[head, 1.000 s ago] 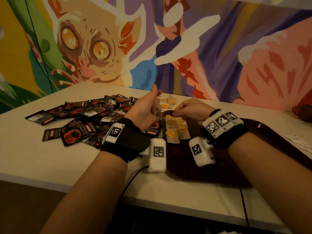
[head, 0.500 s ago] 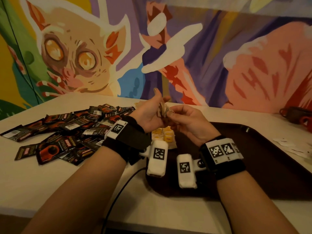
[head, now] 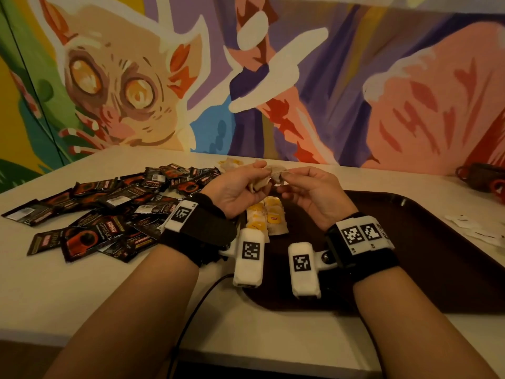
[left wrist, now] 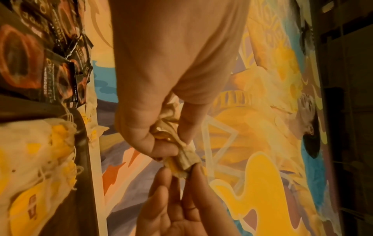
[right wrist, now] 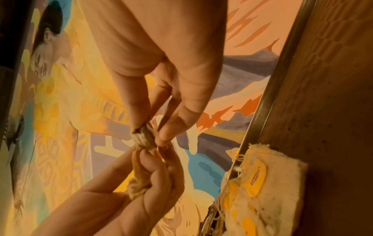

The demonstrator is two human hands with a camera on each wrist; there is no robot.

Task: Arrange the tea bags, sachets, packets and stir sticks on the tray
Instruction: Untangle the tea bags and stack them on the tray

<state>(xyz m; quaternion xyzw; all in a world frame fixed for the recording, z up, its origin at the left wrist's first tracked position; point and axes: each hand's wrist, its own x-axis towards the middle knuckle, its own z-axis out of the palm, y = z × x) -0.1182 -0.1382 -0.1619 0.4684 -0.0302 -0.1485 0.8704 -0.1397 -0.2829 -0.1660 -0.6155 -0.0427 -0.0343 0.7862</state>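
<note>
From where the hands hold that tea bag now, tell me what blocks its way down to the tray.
Nothing visible blocks it. Both hands, left hand and right hand, pinch the tea bag above the row of tea bags on the tray; bare tray lies to the right.

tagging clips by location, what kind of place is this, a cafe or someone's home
Probably a cafe or canteen, though that is a guess. A large painted mural covers the wall behind a pale table, a brown serving tray lies on it, and a heap of single-serve coffee sachets sits beside tea bags.
</note>
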